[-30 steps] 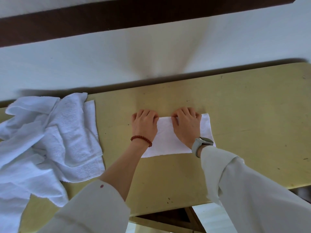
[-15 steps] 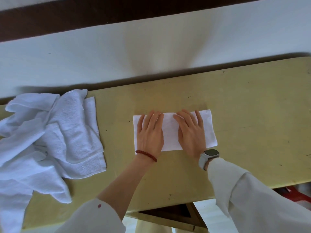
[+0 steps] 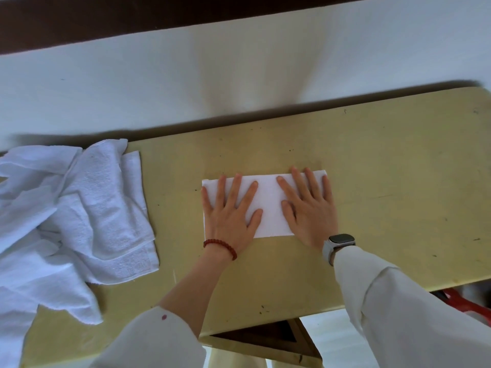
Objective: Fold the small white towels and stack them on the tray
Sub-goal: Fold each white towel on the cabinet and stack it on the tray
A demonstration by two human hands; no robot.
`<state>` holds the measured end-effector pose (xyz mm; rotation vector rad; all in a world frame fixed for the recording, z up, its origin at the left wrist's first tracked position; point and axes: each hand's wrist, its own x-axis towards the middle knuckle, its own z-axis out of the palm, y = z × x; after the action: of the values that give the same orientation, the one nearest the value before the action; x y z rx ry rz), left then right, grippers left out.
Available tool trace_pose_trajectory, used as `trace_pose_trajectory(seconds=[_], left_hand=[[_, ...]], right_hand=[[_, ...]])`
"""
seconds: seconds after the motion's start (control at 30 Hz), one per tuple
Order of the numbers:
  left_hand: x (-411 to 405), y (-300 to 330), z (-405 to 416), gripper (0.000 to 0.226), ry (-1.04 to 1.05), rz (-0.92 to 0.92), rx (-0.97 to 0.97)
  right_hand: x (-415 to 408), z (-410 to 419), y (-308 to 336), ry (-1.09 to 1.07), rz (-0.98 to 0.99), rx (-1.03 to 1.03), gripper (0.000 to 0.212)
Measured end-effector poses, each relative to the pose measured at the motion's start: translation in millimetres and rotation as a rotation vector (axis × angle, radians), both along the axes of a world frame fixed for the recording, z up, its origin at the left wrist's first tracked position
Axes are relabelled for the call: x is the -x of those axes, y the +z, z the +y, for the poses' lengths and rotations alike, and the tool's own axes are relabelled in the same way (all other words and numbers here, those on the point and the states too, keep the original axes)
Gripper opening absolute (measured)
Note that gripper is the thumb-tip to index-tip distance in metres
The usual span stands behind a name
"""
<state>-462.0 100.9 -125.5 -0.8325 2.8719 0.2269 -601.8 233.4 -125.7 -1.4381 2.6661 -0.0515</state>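
On the yellow table (image 3: 372,160), a small white towel (image 3: 268,205) is being pressed flat by two hands. It is folded into a long, smooth rectangle, and its edges are looking straight and neat. The left hand (image 3: 229,211) is being held wide open, fingers spread, on the left part of the towel. The right hand (image 3: 310,205) is being held wide open too, flat on the right part. A red bead bracelet (image 3: 220,247) is being worn on the left wrist, and a grey watch (image 3: 337,244) on the right wrist. White sleeves are being worn on both arms.

Well apart on the left, a pile of loose white towels (image 3: 79,213) is being left in a soft, bumpy, crumpled heap, with some hanging over the table edge. The table top is looking hard and a bit scratched.

Half a second ago the hands were being kept close together with fingers nearly touching; now they are being spread farther apart along the towel.
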Motion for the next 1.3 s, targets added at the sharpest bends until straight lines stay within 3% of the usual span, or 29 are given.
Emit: trace_pose_trajectory(seconds=[0.2, 0.33, 0.43, 0.53, 0.67, 0.8, 0.93, 1.0, 1.17, 1.3], left_hand=[[-10, 6, -8, 0.067, 0.056, -0.083, -0.034], [-7, 17, -6, 0.072, 0.044, -0.153, -0.069], [-3, 28, -6, 0.064, 0.05, -0.179, -0.094], [2, 37, -6, 0.06, 0.079, -0.2, -0.132], [4, 44, -7, 0.058, 0.087, -0.215, -0.134], [-2, 54, -7, 0.054, 0.113, -0.201, -0.126], [-12, 59, -5, 0.052, 0.157, -0.189, -0.112], [-15, 62, -5, 0.047, 0.186, -0.177, -0.112], [-13, 72, -8, 0.03, 0.189, -0.19, -0.156], [-2, 75, -14, 0.037, 0.207, -0.132, -0.299]], right_hand=[[11, 18, 4, -0.117, -0.097, -0.049, 0.052], [7, 31, 15, -0.275, -0.182, 0.116, 0.056], [-5, 34, 31, -0.536, -0.24, 0.272, 0.034], [-8, 25, 34, -0.851, -0.515, 0.219, 0.02], [1, 13, 31, -0.985, -0.639, 0.071, 0.033], [1, 7, 37, -0.971, -0.703, 0.015, 0.019], [2, 8, 49, -1.017, -0.873, 0.174, 0.008], [8, 9, 54, -1.028, -0.883, 0.198, 0.012], [33, -6, 73, -0.768, -0.698, 0.186, 0.02], [56, -33, 83, -0.405, -0.569, 0.214, 0.014]])
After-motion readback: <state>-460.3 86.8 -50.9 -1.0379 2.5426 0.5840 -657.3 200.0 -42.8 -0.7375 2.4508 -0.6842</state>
